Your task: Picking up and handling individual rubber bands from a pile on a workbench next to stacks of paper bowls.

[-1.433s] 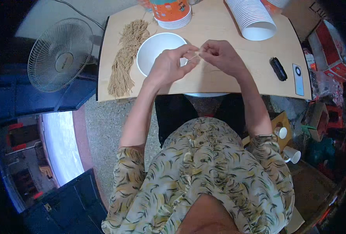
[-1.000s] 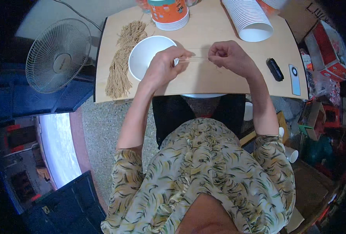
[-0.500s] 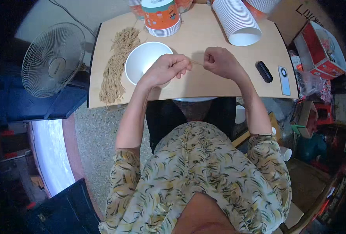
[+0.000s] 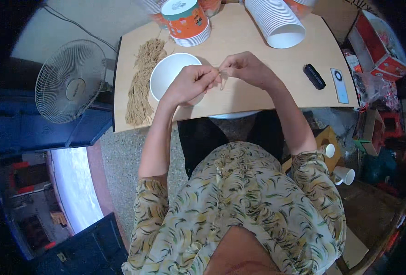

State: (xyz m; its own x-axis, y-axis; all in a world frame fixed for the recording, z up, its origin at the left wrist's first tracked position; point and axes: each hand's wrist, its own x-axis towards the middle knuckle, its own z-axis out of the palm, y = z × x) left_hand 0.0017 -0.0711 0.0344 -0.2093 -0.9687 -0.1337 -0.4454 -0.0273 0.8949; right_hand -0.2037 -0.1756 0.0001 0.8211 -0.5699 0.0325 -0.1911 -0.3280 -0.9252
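My left hand (image 4: 191,86) is closed in a pinch on a thin tan cord (image 4: 222,85), just past the right rim of a white paper bowl (image 4: 162,73). Right beside it, my right hand (image 4: 249,71) grips the same cord between thumb and fingers. The fingertips of both hands nearly meet, and a short piece of cord hangs below them. Whether it is knotted there is too small to tell. A long heap of tan cords (image 4: 141,94) lies along the table to the left of the bowl.
Stacked orange-printed paper tubs (image 4: 184,23) and a lying stack of white bowls (image 4: 278,25) stand at the table's (image 4: 258,103) back. A black case (image 4: 314,77) and a phone (image 4: 339,86) lie right. A fan (image 4: 72,82) is left; cartons (image 4: 381,43) stand right.
My right hand has moved left to meet my left hand, closing the gap between them. The cord, earlier stretched between the hands, now has a short piece hanging down.
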